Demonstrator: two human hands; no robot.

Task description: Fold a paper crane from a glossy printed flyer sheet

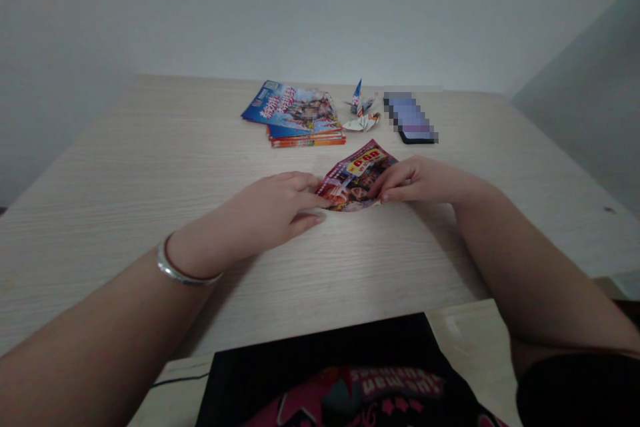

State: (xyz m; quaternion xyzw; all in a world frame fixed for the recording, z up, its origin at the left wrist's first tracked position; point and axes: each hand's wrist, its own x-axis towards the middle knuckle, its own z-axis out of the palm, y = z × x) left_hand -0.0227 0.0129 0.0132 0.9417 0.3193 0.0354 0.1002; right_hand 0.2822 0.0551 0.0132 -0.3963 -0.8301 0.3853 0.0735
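Observation:
A colourful printed paper sheet (357,173) lies on the light wooden table (150,167) in front of me, folded at its near edge. My left hand (273,210), with a silver bangle on the wrist, presses its fingertips on the sheet's left near corner. My right hand (417,180) pinches the sheet's right near edge, fingers closed on the paper. Both hands hold the fold down against the table.
A stack of colourful magazines or leaflets (297,117) lies farther back. Two small folded paper figures (363,113) stand beside it. A dark phone (413,121) lies to their right. A grey wall rises behind the table.

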